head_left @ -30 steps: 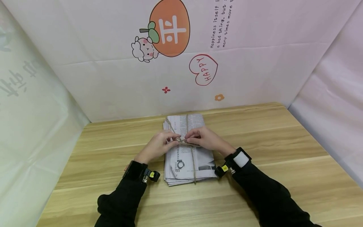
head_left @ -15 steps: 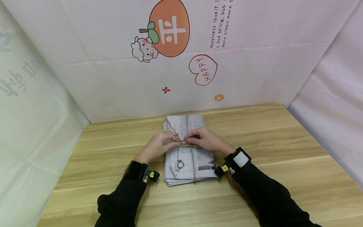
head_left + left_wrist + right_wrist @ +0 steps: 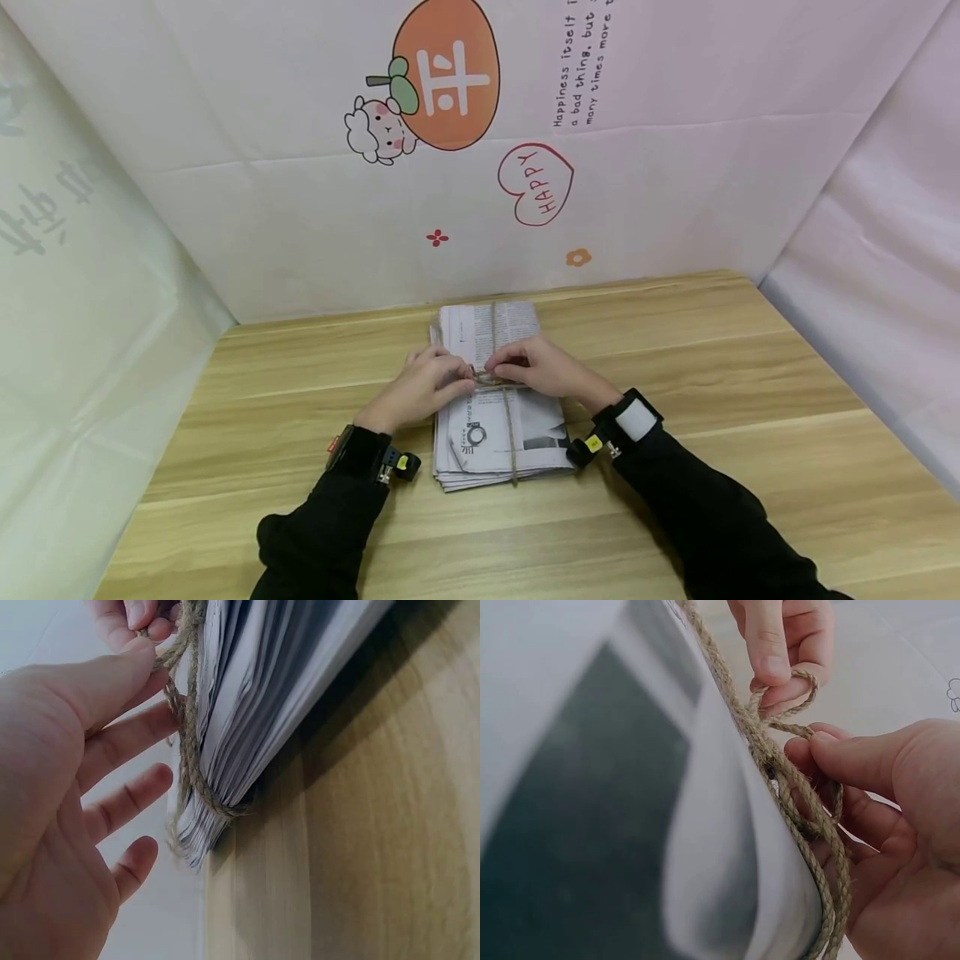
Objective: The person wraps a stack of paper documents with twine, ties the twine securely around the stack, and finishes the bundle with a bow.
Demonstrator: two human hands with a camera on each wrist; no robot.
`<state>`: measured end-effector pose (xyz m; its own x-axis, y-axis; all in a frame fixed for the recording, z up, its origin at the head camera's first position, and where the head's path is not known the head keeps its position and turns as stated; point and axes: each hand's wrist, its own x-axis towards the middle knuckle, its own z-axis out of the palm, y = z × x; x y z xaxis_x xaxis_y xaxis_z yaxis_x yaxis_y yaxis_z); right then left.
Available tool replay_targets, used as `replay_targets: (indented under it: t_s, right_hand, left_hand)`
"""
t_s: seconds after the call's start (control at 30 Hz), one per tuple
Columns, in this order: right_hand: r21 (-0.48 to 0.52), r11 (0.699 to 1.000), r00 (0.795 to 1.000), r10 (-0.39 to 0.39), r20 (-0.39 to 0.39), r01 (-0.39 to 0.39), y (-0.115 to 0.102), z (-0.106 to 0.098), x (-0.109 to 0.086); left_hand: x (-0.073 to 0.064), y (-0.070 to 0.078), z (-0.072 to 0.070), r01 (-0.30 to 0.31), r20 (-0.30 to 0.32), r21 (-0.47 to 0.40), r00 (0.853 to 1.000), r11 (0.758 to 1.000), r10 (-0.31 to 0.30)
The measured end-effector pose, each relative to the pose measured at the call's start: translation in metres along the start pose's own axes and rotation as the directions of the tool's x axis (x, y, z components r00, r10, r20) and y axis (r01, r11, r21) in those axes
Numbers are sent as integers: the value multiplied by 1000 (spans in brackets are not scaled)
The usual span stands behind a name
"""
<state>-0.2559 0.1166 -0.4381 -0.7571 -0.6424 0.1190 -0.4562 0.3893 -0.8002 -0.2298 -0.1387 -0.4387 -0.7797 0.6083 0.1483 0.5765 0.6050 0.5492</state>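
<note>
A stack of folded newspapers (image 3: pixel 491 450) lies on the table, bound lengthwise and crosswise with brown twine (image 3: pixel 512 433). Over the middle of the stack both hands work at the twine. My left hand (image 3: pixel 423 387) pinches a small loop between thumb and forefinger, its other fingers spread in the left wrist view. Facing it, my right hand (image 3: pixel 543 365) pinches a strand of twine (image 3: pixel 787 727) with thumb and forefinger, close to the crossing. The loop stands up from the crossing in the right wrist view. Fingers partly hide the knot area.
The wooden table (image 3: pixel 675 358) extends to both sides of the stack and in front of it. Behind rises a white printed cloth (image 3: pixel 300 233), with more white cloth hanging at left and right.
My left hand has turned slightly, its fingers drawing closer together. The slanting twine strand at the stack's upper left no longer shows there. My right hand has barely moved.
</note>
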Motion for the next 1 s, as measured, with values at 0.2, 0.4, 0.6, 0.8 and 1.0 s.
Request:
replay_targets:
  t_s: [0.2,0.4,0.6,0.8,1.0]
  right_hand:
    - [2,1000,1000,22,3,-22,0,0,0]
    - [3,999,999,32,5,-32,-1,0,-1]
    - [-1,999,999,42,6,-42,-1,0,-1]
    - [6,999,999,42,6,-42,-1,0,-1]
    - [0,999,999,48,3,-48,-2,0,-2]
  left_hand:
    - [0,1,0,20,-21,-23,1000,1000,-21]
    - [0,3,-1,21,-31,-40,999,999,-22]
    - [1,3,-1,19,-49,-47,999,999,-22]
    - [1,1,0,63,-70,-27,995,998,-64]
    - [1,1,0,89,-89,-7,992,996,-89]
